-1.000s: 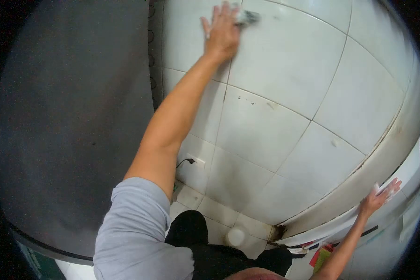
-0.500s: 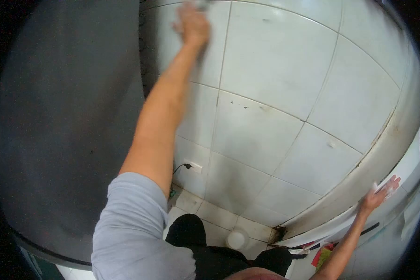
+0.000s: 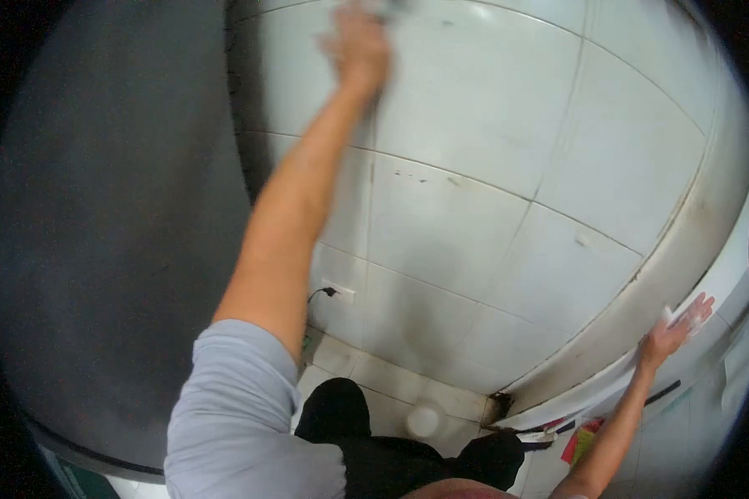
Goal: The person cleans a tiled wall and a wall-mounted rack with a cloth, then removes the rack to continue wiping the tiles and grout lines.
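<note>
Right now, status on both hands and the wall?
Left hand high on the tiled wall, blurred, something pale under its fingers. Right hand flat on the white ledge. Wall socket low down, nothing blocking.

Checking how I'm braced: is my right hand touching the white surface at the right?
Touching. The head view shows the right hand laid flat with fingers spread on the white surface, no gap visible.

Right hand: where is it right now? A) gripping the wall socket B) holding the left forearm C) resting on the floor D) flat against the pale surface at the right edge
D: the right hand lies with fingers spread against the pale surface at the right edge, far from the socket low on the tiled wall.
</note>
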### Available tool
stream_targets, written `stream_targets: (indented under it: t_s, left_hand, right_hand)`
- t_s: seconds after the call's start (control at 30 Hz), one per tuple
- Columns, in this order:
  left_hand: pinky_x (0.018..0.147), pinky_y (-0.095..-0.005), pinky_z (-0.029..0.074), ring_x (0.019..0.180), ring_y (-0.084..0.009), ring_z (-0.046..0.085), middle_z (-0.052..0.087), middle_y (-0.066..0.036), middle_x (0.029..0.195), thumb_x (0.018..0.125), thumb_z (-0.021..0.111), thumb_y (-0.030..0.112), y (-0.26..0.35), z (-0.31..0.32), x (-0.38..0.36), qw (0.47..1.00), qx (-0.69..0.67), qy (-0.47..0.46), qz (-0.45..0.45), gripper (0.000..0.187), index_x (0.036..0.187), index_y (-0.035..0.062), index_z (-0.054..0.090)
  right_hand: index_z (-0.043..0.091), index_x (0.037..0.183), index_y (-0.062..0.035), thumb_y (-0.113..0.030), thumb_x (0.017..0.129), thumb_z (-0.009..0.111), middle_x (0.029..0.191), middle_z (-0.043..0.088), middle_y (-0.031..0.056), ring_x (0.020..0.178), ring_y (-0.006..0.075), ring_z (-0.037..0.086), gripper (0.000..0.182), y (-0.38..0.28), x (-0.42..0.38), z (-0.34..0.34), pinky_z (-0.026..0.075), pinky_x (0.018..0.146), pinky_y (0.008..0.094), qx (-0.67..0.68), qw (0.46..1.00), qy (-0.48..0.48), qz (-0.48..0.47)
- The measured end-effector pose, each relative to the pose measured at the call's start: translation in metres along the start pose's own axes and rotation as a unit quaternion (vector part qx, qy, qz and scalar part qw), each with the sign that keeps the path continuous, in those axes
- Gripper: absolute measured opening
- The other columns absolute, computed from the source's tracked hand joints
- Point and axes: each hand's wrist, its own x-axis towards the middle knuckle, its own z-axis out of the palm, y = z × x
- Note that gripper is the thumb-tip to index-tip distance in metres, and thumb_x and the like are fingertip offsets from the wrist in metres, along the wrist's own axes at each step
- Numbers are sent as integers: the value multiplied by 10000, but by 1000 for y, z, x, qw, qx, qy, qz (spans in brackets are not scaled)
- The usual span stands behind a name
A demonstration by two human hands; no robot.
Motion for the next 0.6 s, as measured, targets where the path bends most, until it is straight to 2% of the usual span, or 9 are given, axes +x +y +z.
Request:
stream_targets:
  t_s: [0.03, 0.07, 0.17, 0.2, 0.33, 0.43, 0.5, 0.53, 0.6]
  left_hand:
    - [1170, -612, 337, 1488, -431, 364, 426, -248, 1585, 1062, 438, 300, -46, 25, 18, 993, 17, 8, -120, 510, 1441, -30, 527]
    - [1133, -801, 214, 1430, -421, 401, 426, -222, 1579, 1041, 442, 239, -45, -18, 41, 925, -134, -8, -354, 508, 1509, 45, 483]
    - [1043, -632, 443, 1382, -407, 483, 571, -233, 1423, 1060, 459, 322, -61, 49, 69, 932, 146, -265, -199, 449, 1342, 1, 599]
    - [1073, -689, 382, 1356, -416, 496, 589, -239, 1397, 1058, 458, 324, 17, 39, 40, 980, -84, 25, -177, 435, 1342, 29, 604]
    - [1195, -778, 40, 1579, -434, 222, 386, -152, 1661, 1000, 507, 227, 233, -69, -32, 926, -300, -35, 226, 524, 1506, 94, 503]
    - [1192, -776, 47, 1573, -440, 230, 340, -212, 1671, 1045, 436, 253, 209, -73, -29, 937, -294, -40, 182, 543, 1559, 82, 447]
    - [1164, -811, 79, 1554, -472, 238, 339, -196, 1669, 1046, 462, 260, 139, -22, -6, 984, -173, 16, 33, 571, 1578, 61, 409]
    - [1255, -662, 113, 1604, -389, 129, 228, -172, 1728, 1088, 374, 260, 94, -4, 7, 999, 3, -39, -33, 578, 1640, 104, 300]
    - [1239, -697, 81, 1606, -382, 117, 222, -139, 1735, 1110, 309, 310, 60, -46, 36, 950, -132, -70, -274, 590, 1645, 65, 260]
  right_hand:
    - [313, 1658, -115, -228, 955, 608, 1732, 222, 183, 1612, 360, 147, 770, -1, 1, 0, 75, 1293, 499, 3, 1000, 2, 0]
    - [312, 1658, -118, -227, 958, 609, 1733, 220, 182, 1612, 361, 145, 769, 0, 0, 1, 74, 1293, 499, -1, 1000, 3, 6]
    - [309, 1661, -131, -231, 951, 621, 1737, 211, 174, 1612, 364, 141, 782, -5, 3, -1, 70, 1293, 508, 0, 1000, -7, 23]
    - [307, 1662, -138, -237, 940, 633, 1740, 205, 168, 1612, 367, 141, 798, -10, 4, -3, 68, 1293, 517, 1, 999, -11, 32]
    - [302, 1664, -148, -220, 916, 637, 1744, 195, 164, 1613, 373, 130, 823, -15, 5, -7, 63, 1293, 530, -6, 999, -10, 31]
    - [298, 1665, -149, -212, 913, 630, 1745, 190, 165, 1614, 374, 122, 825, -3, 3, -4, 60, 1291, 537, -3, 999, -16, 33]
    - [299, 1664, -151, -215, 910, 632, 1744, 192, 167, 1613, 376, 126, 827, -5, 3, -4, 61, 1291, 539, -4, 999, -14, 37]
    - [300, 1664, -152, -217, 909, 633, 1743, 193, 168, 1612, 378, 127, 828, -7, 4, -4, 62, 1291, 540, -7, 999, -10, 41]
    - [300, 1664, -155, -217, 904, 637, 1743, 195, 166, 1611, 379, 132, 834, -12, 5, -7, 66, 1291, 540, -21, 999, -13, 46]
